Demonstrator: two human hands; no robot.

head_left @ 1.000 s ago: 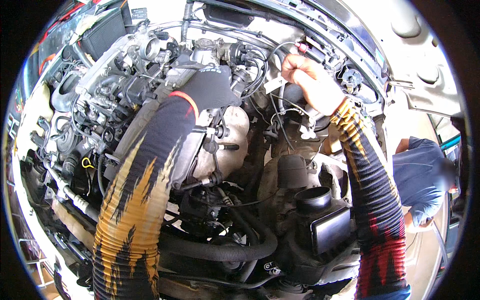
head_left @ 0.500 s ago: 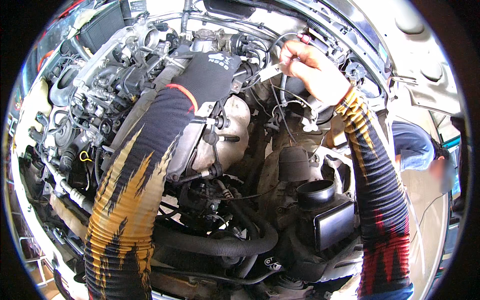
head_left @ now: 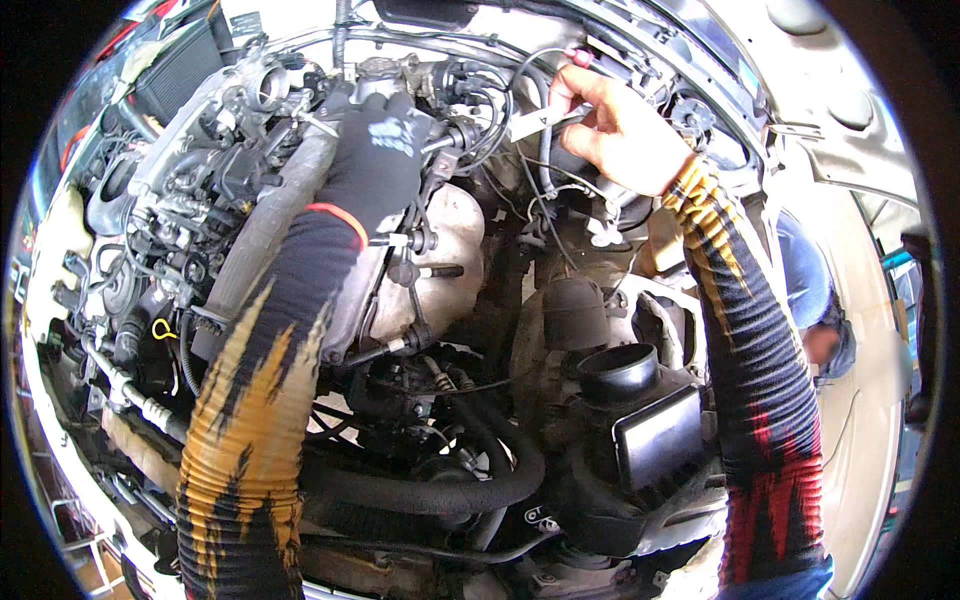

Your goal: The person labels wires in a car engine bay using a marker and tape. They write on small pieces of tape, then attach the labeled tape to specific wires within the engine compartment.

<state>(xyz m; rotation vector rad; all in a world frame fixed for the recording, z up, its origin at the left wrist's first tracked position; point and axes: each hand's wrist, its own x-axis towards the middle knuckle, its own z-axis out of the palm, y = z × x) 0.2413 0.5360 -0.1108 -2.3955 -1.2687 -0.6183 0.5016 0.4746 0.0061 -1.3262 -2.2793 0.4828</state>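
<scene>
My left hand (head_left: 378, 165), in a black glove with a red cuff, rests palm down on top of the engine (head_left: 265, 240). Its fingers are slightly apart and point away from me; their tips are partly hidden. At the far right of the engine bay, my bare right hand (head_left: 625, 135) pinches a small white flat strip (head_left: 535, 122) between thumb and fingers. Thin black hoses (head_left: 510, 90) run close beside the strip. A red-pink connector (head_left: 577, 57) sits just beyond the fingertips. Below my left hand lies a pale metal heat shield (head_left: 455, 240).
A black air-filter box (head_left: 660, 440) with a round opening stands at the near right. A thick black hose (head_left: 430, 490) curves across the front. On the left, a yellow dipstick loop (head_left: 165, 329) sticks up. Past the fender, another person (head_left: 805, 265) bends low.
The view has shifted slightly. My left hand's fingers now show a little more apart. More of the white strip shows in my right hand. The person at the right has bent lower.
</scene>
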